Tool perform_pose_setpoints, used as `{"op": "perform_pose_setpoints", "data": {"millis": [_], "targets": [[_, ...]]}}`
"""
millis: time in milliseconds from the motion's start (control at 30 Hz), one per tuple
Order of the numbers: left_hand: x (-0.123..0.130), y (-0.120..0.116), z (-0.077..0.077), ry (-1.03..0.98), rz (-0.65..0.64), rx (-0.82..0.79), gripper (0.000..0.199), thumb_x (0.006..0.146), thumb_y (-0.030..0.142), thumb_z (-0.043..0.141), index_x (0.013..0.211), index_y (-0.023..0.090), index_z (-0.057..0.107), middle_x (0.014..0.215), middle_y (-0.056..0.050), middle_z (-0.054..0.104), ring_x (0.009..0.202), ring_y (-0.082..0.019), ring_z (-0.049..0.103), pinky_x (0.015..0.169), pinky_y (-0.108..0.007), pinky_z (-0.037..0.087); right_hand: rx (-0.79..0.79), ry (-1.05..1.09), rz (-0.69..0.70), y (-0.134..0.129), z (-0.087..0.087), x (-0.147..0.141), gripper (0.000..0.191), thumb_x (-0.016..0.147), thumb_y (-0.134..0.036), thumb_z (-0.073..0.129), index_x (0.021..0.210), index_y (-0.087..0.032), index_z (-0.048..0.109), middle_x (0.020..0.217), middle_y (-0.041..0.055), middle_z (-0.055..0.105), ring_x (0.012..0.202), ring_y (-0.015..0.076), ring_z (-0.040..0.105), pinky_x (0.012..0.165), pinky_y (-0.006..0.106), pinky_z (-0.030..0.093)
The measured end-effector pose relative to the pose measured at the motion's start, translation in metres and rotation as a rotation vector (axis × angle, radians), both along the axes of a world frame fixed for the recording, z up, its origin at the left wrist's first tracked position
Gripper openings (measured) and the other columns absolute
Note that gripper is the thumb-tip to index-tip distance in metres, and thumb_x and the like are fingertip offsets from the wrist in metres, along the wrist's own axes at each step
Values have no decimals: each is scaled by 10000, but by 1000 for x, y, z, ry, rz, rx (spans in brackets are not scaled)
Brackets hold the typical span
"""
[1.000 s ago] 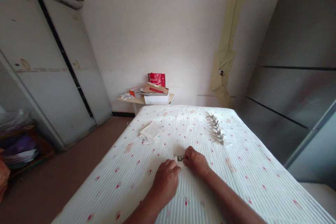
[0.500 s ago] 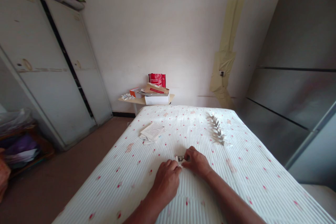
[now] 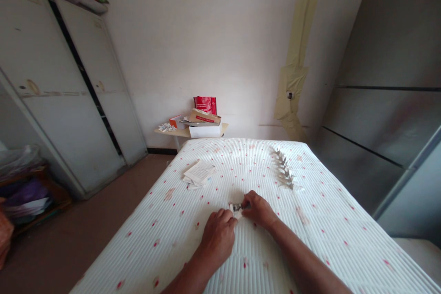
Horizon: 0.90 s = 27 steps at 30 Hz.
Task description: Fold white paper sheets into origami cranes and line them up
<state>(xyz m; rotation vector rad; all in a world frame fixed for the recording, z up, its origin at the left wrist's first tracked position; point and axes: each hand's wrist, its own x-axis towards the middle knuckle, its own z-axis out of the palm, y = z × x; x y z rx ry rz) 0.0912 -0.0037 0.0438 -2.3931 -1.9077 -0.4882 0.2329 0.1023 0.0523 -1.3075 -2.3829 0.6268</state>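
Observation:
A small piece of printed paper (image 3: 237,210), partly folded, lies on the bedspread between my two hands. My left hand (image 3: 219,232) rests at its near-left edge with fingers bent and closed on it. From the right, my right hand (image 3: 257,209) pinches the paper's other side between thumb and fingers. Both hands cover parts of the paper, so its full shape is hidden. Beyond my left hand sits a stack of printed paper sheets (image 3: 199,173). A row of several small folded paper figures (image 3: 285,170) stands farther out on the right.
The bed (image 3: 165,248) wears a white ribbed cover with red spots. Behind its far edge, a small table (image 3: 182,132) bears a white box (image 3: 206,131), a red bag (image 3: 206,104) and more small white pieces (image 3: 166,127). A grey cabinet (image 3: 103,119) stands left.
My right thumb and fingers have shifted slightly, and more of the paper's printed face shows between the hands. My left hand is almost unmoved. The view has turned a little.

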Motion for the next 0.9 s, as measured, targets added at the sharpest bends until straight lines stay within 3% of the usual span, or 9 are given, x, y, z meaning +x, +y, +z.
{"op": "perform_pose_setpoints", "data": {"millis": [267,400,533,767,900], "targets": [[0,0,-2,-16,4,12,202,768,59,459,824,195,598,876,-25,576,873,-177,488,756,-327,361,1,38,21,7,-2,5,154,660,-66,517,722,-160,622,820,27,585,763,125,555,672,194,383],[1,1,-2,-29,2,19,229,769,47,445,827,198,606,864,-28,575,865,-179,488,751,-328,359,3,36,-7,2,0,3,54,697,-190,577,739,-173,607,821,19,582,763,132,560,657,206,375],[1,1,-2,-18,3,21,233,765,48,453,835,206,609,862,-25,575,861,-181,486,748,-328,359,33,-51,-83,-6,1,-4,183,641,-283,659,779,-187,586,844,6,558,678,119,542,577,216,325],[1,1,-3,-19,4,11,227,773,59,456,842,207,612,876,-24,579,874,-182,488,754,-328,363,62,-70,-160,0,-3,-7,34,711,-221,574,717,-188,569,798,-3,544,661,105,522,547,217,273],[1,1,-2,-28,11,9,234,770,54,451,837,206,616,872,-27,578,874,-179,489,755,-326,365,42,-43,-158,3,-5,-5,65,744,-227,549,705,-182,573,785,2,552,679,107,526,562,214,287]]}}
